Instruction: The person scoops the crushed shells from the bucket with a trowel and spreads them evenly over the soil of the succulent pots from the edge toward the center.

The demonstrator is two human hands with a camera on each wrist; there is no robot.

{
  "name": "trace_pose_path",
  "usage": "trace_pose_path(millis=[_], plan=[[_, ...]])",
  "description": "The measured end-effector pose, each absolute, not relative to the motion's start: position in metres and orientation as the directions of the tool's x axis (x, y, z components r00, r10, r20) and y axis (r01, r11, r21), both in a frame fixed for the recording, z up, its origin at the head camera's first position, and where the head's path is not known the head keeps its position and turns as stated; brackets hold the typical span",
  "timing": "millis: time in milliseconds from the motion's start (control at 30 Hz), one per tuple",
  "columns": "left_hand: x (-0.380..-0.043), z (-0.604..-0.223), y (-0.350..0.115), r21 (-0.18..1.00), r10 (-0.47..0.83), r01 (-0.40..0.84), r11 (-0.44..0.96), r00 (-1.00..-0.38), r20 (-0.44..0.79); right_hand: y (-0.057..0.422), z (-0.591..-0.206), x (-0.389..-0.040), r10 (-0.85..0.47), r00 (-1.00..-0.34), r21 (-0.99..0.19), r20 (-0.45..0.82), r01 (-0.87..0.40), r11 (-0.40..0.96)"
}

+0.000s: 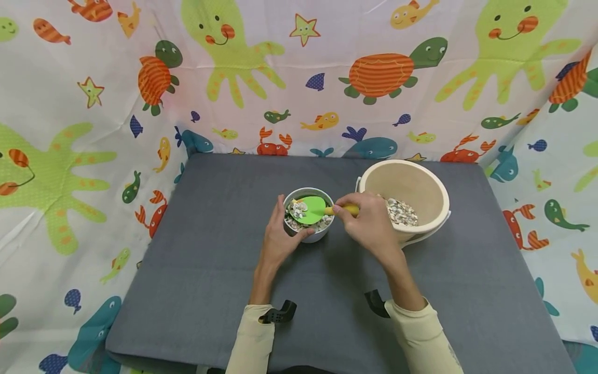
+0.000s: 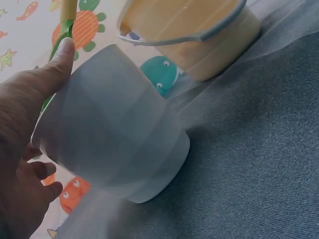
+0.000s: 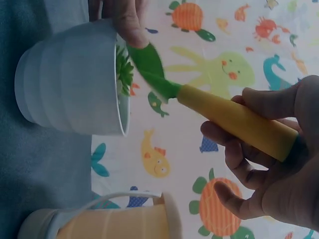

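My left hand (image 1: 279,232) holds a small white plant pot (image 2: 114,124) by its sides near the rim, thumb in front and fingers at the left. In the right wrist view a green succulent (image 3: 123,72) shows inside the pot's rim. My right hand (image 1: 372,223) grips the yellow handle of a small toy shovel (image 3: 234,119). Its green blade lies over the pot opening with small pebbles (image 1: 297,209) on it. Similar pebbles show in the pot around the blade. In the left wrist view the blade is mostly hidden behind the thumb and pot.
A cream bucket (image 1: 443,200) with a white handle stands just right of the pot, partly behind my right hand. Pebbles (image 1: 402,212) lie inside it. Both stand on a grey cloth-covered table (image 1: 210,270), with a sea-animal curtain (image 1: 308,109) behind and at the sides.
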State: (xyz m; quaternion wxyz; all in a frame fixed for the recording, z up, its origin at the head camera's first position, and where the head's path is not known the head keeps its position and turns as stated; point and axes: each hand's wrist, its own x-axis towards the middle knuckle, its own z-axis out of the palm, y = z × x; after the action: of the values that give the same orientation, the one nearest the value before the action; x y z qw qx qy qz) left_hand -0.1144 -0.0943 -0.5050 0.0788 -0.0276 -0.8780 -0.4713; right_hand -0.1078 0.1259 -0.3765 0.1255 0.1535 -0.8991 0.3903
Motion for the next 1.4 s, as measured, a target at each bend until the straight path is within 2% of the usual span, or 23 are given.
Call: trace_pose_path(millis=[267,400,500,767,933,1067,1233,1400], plan=[[-0.112,-0.507,-0.094,0.855,-0.036,0.097,0.510,-0.990,0.134,0.110,-0.373,-0.102,-0.314,-0.815,-0.431,0.486,-0.536,0.726],[-0.110,-0.509,-0.093,0.863,-0.046,0.099,0.496,-0.989,0.141,0.107,-0.369,-0.098,-0.365,-0.785,-0.322,0.501,-0.560,0.764],[-0.109,-0.510,-0.092,0.867,-0.057,0.101,0.488,-0.988,0.147,0.106,-0.368,-0.095,-0.384,-0.782,-0.295,0.492,-0.564,0.772],[-0.103,-0.513,-0.086,0.851,-0.123,0.136,0.508,-0.966,0.228,0.109,-0.364,-0.089,-0.410,-0.763,-0.275,0.499,-0.588,0.760],[-0.091,-0.520,-0.071,0.777,-0.202,0.184,0.602,-0.906,0.371,0.119,-0.364,-0.089,-0.384,-0.740,-0.320,0.552,-0.613,0.723],[-0.082,-0.524,-0.055,0.727,-0.272,0.166,0.667,-0.853,0.444,0.130,-0.363,-0.089,-0.332,-0.734,-0.387,0.592,-0.620,0.682],[-0.075,-0.526,-0.040,0.711,-0.364,0.084,0.698,-0.813,0.454,0.146,-0.359,-0.088,-0.251,-0.746,-0.447,0.616,-0.594,0.669],[-0.072,-0.526,-0.026,0.752,-0.439,0.009,0.659,-0.808,0.394,0.168,-0.354,-0.087,-0.135,-0.758,-0.519,0.638,-0.552,0.653]])
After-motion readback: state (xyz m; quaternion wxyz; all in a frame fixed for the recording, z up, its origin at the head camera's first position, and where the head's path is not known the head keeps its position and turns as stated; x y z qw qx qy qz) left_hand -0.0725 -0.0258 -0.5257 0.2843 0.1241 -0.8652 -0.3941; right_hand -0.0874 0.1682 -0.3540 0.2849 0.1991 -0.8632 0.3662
